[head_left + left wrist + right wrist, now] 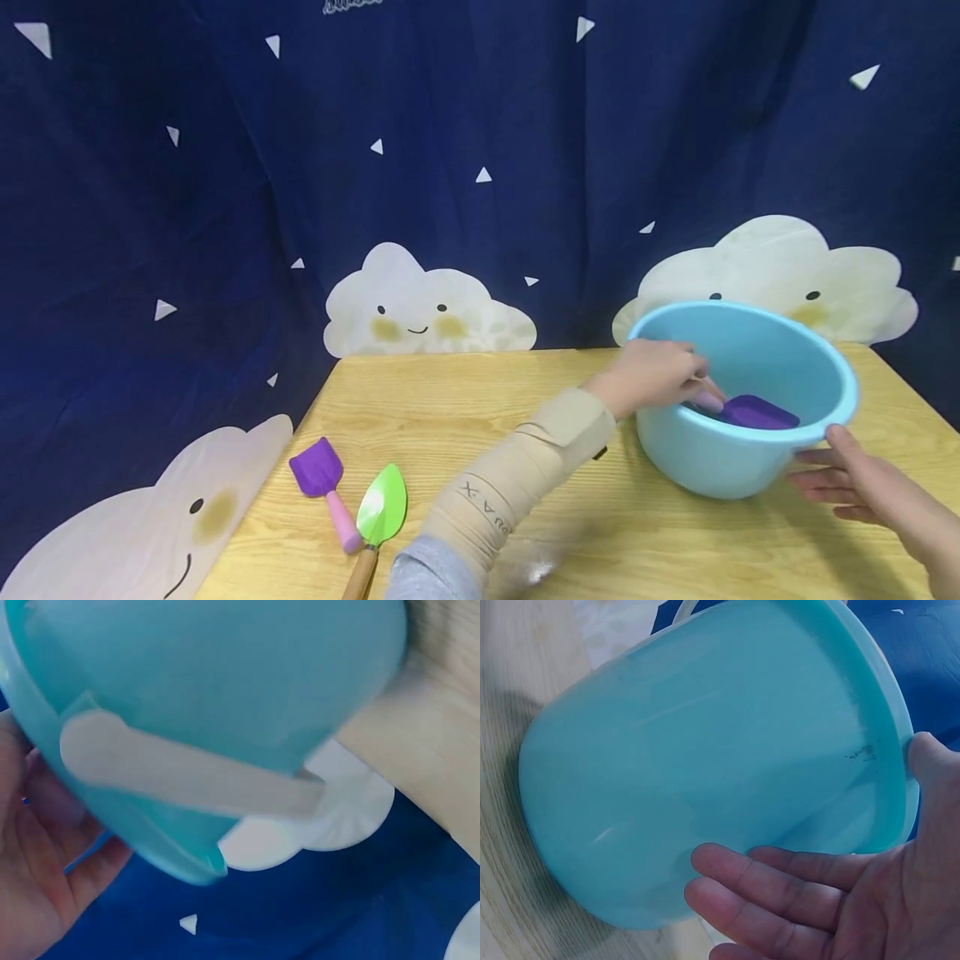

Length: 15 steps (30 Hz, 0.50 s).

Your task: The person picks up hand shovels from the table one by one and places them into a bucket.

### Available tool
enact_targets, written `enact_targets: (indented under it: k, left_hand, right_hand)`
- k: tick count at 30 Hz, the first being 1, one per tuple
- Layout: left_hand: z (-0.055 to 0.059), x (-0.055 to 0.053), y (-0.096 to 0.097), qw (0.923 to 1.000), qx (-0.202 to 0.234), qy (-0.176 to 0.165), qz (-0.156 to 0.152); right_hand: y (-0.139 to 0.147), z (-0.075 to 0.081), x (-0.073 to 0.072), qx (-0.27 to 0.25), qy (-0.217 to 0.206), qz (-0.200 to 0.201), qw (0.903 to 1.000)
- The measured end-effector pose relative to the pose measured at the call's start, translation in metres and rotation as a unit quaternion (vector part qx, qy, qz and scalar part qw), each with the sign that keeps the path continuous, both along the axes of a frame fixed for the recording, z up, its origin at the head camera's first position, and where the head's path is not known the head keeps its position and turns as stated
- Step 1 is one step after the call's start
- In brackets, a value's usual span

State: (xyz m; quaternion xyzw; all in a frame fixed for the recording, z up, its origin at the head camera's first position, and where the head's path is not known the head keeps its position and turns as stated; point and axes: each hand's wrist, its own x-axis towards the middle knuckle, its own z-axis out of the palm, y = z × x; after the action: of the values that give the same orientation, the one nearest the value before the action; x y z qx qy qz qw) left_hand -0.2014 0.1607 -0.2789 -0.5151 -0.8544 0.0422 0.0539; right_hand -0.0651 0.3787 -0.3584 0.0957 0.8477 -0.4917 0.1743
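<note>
A light blue plastic bucket (720, 462) stands at the right of the table. My left hand (652, 375) reaches over its near-left rim and grips the pink handle of a toy shovel (759, 413), whose purple blade lies inside the bucket. In the left wrist view the left hand (37, 862) is beside the rim, and the shovel is hidden. My right hand (862, 483) is at the bucket's right side, thumb touching the rim. Its fingers (765, 900) extend fairly straight along the outer wall, in the right wrist view.
Another purple toy shovel (318, 471) with a pink handle lies at the table's left. Beside it is a green trowel (382, 504) with a wooden handle. A white carry handle (195, 769) hangs on the bucket. Behind the wooden table (442, 408) hangs a dark blue curtain (450, 100).
</note>
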Motion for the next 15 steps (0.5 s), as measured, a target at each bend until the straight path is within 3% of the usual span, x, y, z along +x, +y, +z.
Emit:
enact_targets:
  k: [3, 8, 15]
  left_hand:
    - [-0.002, -0.002, -0.019, 0.9987, 0.036, 0.036, -0.004]
    - [-0.012, -0.005, -0.049, 0.9912, 0.098, 0.089, -0.01]
    - [-0.018, -0.009, -0.08, 0.9819, 0.138, 0.13, 0.001]
  right_hand:
    - [0.001, -0.002, 0.0, 0.003, 0.012, 0.0, 0.9999]
    - [0.004, -0.006, -0.004, 0.007, -0.005, -0.004, 1.0]
    - [0.015, -0.018, -0.011, -0.002, -0.04, -0.021, 0.999]
